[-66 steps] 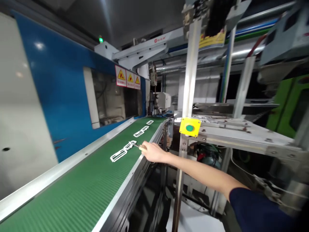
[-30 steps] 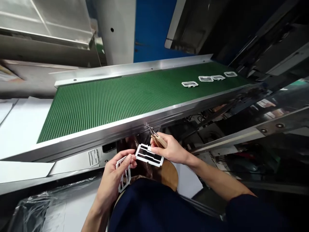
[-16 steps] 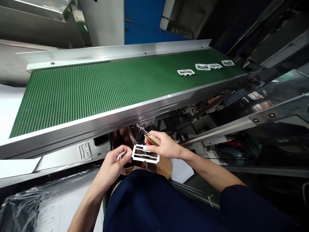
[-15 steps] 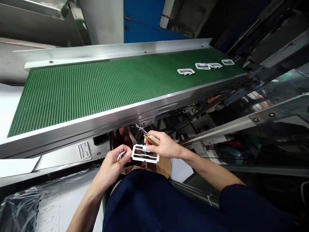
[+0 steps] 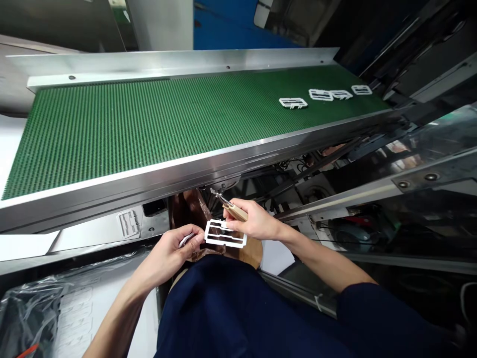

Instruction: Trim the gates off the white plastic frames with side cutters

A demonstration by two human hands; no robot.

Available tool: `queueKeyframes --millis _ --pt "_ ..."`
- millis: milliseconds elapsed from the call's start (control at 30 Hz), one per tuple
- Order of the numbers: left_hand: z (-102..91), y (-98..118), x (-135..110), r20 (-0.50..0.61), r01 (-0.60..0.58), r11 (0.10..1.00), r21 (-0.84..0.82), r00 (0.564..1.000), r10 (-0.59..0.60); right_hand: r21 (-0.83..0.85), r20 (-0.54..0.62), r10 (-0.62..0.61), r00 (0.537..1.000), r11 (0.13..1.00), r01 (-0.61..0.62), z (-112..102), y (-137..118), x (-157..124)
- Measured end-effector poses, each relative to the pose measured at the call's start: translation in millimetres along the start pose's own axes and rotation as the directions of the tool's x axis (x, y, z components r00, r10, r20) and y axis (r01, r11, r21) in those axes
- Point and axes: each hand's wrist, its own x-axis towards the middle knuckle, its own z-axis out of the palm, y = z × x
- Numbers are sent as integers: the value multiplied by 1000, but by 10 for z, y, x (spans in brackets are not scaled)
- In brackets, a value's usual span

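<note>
My left hand (image 5: 175,248) pinches the left end of a white plastic frame (image 5: 227,243) with long slots, held just above my lap. A second pale edge shows between its fingers; I cannot tell whether it is a separate piece. In my right hand (image 5: 257,222) is a pair of nippers (image 5: 237,213) with tan handles, the metal jaws pointing up and left, away from the frame. The right thumb rests at the frame's upper edge, and these fingers hide part of it.
A green conveyor belt (image 5: 156,129) with a metal side rail (image 5: 186,171) runs across in front, carrying several white frames at its right end. Another white frame (image 5: 128,223) lies on a ledge below left. Clear plastic film (image 5: 33,303) covers a box at lower left.
The view has shifted slightly, so the belt sits higher. Both hands keep their hold on the frame and nippers, with almost no movement between them.
</note>
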Motion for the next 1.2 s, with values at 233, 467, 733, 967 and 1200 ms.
queueKeyframes --millis 233,467,733,967,1200 --pt "-52 7 -6 97 -47 995 86 995 39 23 35 4 999 1000 -5 -2 17 -19" --pt "-59 -110 -8 120 -31 995 95 993 20 99 85 62 995 993 -70 14 28 -7" --pt "5 -176 -50 36 -52 989 139 998 47 252 139 65 988 963 -99 42 87 -16" --pt "42 -193 -111 -27 -61 998 -27 998 60 369 134 32 991 926 -80 105 264 -37" --pt "86 -173 -137 -56 -120 993 -22 991 118 463 148 62 987 878 -124 214 349 -70"
